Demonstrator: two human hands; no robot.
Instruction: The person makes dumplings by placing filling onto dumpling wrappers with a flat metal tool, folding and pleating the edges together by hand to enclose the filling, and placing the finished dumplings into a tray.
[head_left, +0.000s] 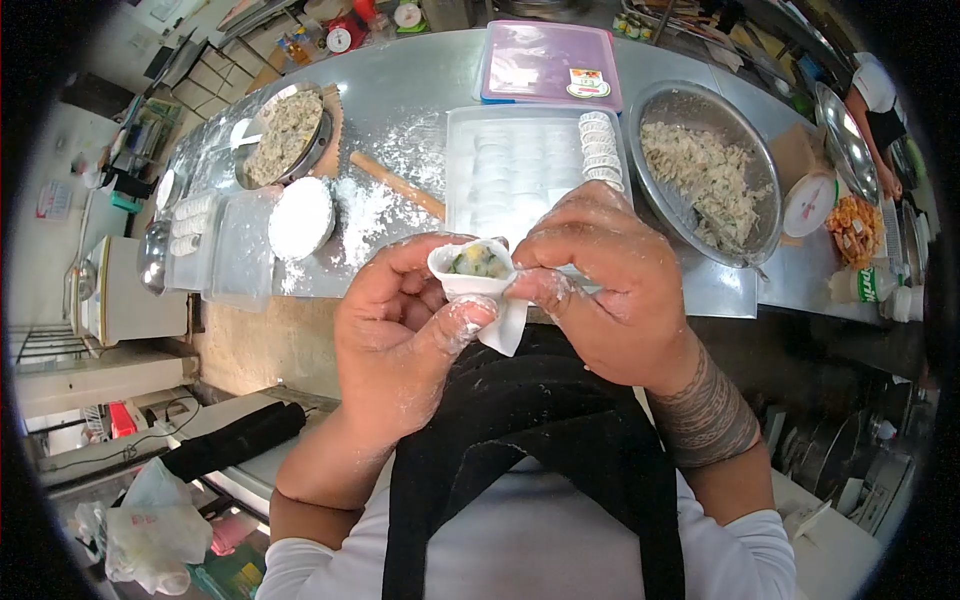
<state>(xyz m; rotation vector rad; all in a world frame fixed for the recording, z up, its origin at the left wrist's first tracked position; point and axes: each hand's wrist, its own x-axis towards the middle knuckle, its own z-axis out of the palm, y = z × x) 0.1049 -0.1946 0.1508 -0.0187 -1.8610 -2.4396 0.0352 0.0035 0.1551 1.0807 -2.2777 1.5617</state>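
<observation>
Between my two hands is a small white dough wrapper (466, 285) with a pale filling flecked with green and yellow showing at its open top. My left hand (405, 315) holds its left side, thumb across the front. At its right edge, the thumb and fingers of my right hand (590, 275) pinch the dough. Flour dusts both hands. Behind them stands a clear plastic tray (455, 150) with a row of pleated dumplings (599, 145) along its right side. Right of the tray is a large metal bowl (690, 100) of filling.
A rolling pin (397, 186) lies on the floured metal table (400, 75). To the left are a white round stack (301, 218), a pan of filling (284, 135) and a small container of dumplings (190, 225). A purple-lidded box (545, 60) stands behind. A person (875, 100) is at the far right.
</observation>
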